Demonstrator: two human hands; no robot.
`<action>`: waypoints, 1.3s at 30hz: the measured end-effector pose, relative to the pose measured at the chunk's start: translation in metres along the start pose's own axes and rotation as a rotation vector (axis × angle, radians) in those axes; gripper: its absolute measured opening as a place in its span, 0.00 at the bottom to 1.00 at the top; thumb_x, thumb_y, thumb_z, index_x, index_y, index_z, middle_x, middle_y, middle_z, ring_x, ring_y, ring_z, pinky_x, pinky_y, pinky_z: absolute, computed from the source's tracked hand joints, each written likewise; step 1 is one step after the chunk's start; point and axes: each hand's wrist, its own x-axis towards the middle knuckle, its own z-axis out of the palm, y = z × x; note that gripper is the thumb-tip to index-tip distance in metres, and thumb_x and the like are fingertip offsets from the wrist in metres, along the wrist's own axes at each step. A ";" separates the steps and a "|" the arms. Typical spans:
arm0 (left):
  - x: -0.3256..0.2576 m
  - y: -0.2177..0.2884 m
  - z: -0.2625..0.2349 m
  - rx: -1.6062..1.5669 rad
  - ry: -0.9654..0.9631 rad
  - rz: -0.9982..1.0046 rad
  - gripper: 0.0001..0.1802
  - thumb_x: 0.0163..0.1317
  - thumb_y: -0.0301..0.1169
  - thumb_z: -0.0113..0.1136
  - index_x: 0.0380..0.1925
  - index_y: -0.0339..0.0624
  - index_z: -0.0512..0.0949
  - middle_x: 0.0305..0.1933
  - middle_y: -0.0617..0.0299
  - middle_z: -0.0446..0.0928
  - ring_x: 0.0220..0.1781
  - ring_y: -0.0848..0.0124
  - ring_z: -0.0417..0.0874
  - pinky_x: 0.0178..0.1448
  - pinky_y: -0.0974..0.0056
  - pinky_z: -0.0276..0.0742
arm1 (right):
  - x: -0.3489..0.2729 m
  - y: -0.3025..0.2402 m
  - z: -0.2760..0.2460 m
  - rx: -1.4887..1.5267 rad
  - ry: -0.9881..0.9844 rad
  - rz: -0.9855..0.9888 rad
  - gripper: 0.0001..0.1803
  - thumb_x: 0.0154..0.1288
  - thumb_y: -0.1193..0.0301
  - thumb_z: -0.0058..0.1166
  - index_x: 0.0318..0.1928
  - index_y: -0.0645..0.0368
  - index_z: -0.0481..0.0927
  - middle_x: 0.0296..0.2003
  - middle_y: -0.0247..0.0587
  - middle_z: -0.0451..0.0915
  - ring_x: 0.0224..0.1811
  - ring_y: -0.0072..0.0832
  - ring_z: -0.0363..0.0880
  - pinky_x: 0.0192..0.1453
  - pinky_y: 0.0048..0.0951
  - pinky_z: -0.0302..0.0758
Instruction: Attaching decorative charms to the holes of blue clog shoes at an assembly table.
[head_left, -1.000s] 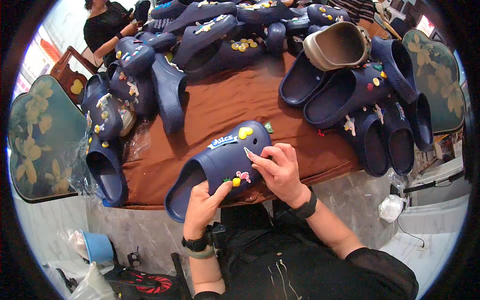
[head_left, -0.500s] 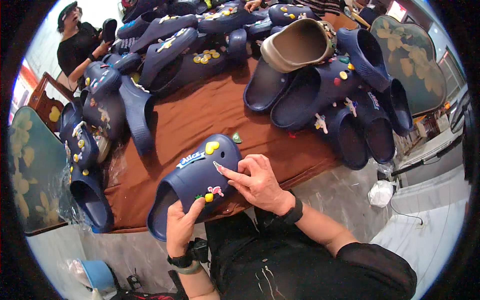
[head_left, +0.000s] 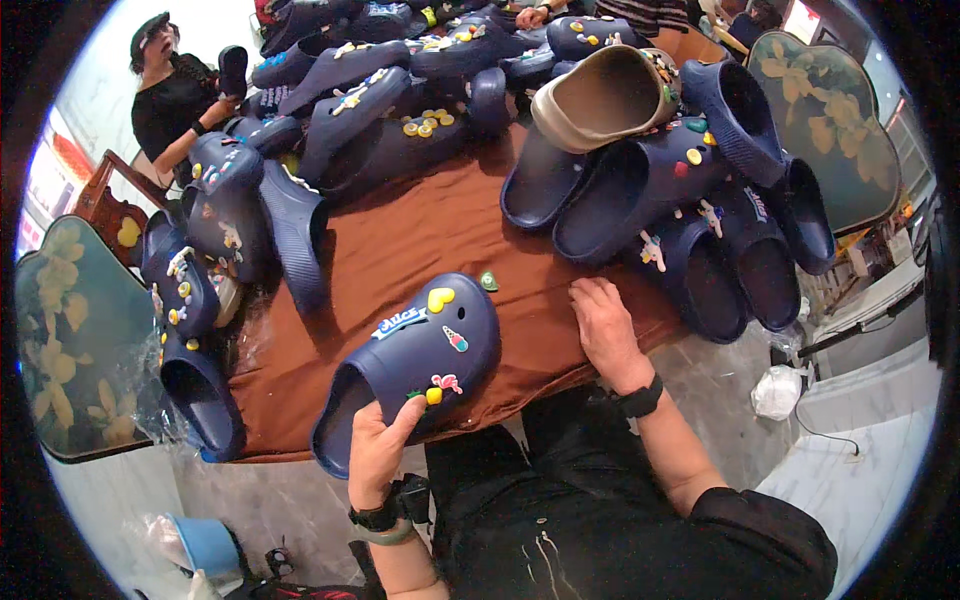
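Right hand (head_left: 608, 338) off lettered clog (head_left: 415, 356)

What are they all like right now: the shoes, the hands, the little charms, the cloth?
Navy clog: held, decorated, one bare hole showing.
Left hand: gripping that clog.
Right hand: apart from the clog; can't tell whether it holds anything.
Cone-shaped charm: on the clog.
Yellow heart: on the clog.
Brown cloth: wrinkled.
Green charm: loose on the cloth.
Beige clog: tilted, resting on navy clogs.
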 end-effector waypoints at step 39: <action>-0.001 -0.003 0.001 -0.053 -0.038 0.071 0.16 0.68 0.31 0.63 0.50 0.32 0.81 0.46 0.66 0.83 0.47 0.77 0.79 0.54 0.69 0.74 | 0.043 -0.069 0.004 0.954 -0.061 0.199 0.13 0.57 0.82 0.64 0.44 0.59 0.85 0.41 0.38 0.82 0.44 0.24 0.81 0.50 0.24 0.78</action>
